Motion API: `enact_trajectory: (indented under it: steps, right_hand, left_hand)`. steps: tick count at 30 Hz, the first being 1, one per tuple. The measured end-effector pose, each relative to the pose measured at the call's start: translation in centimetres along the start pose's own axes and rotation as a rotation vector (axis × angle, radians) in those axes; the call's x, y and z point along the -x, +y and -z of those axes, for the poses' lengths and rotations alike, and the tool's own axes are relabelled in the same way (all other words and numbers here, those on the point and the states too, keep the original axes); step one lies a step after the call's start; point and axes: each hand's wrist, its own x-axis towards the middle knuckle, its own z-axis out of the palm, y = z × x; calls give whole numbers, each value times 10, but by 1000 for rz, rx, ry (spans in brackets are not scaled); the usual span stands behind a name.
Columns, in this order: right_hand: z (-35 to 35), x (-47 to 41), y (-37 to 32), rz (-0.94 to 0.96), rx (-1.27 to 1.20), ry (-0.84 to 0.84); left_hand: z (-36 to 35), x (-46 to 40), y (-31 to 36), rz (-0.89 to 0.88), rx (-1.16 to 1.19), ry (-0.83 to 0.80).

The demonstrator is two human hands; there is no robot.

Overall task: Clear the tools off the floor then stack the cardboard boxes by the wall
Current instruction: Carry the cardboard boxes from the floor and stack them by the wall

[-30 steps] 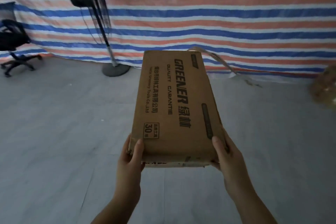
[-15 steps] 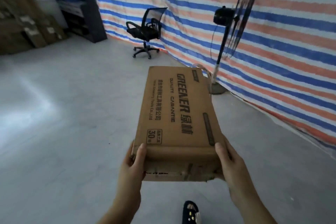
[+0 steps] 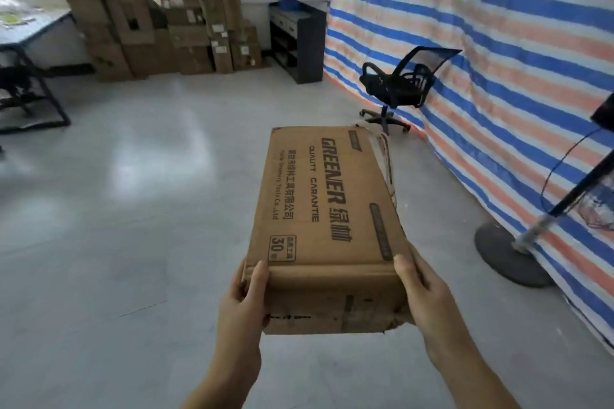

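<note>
Both hands grip the box's (image 3: 327, 229) near end: left hand (image 3: 241, 304) and right hand (image 3: 428, 295) curl round its corners. I see its long axis pointing away, with the stacked boxes (image 3: 159, 16) far left.

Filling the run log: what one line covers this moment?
phase: carrying | held: brown printed cardboard box | left hand: grips | right hand: grips | ahead: stacked cardboard boxes

Storeroom — stacked cartons (image 3: 159, 20), striped tarp (image 3: 481, 43).
</note>
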Motion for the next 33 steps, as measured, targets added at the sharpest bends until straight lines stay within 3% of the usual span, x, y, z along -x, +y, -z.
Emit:
enact_trajectory:
  steps: [6, 23, 33]
  right_hand:
    - [-56, -119, -39, 50, 31, -133]
    - [-269, -475, -204, 100, -6, -205]
    - [-379, -742, -282, 136, 25, -331]
  left_hand:
    - [-24, -108, 26, -27, 35, 105]
    - [-75, -502, 177, -108, 56, 174]
    - [-147, -759, 238, -114, 80, 324]
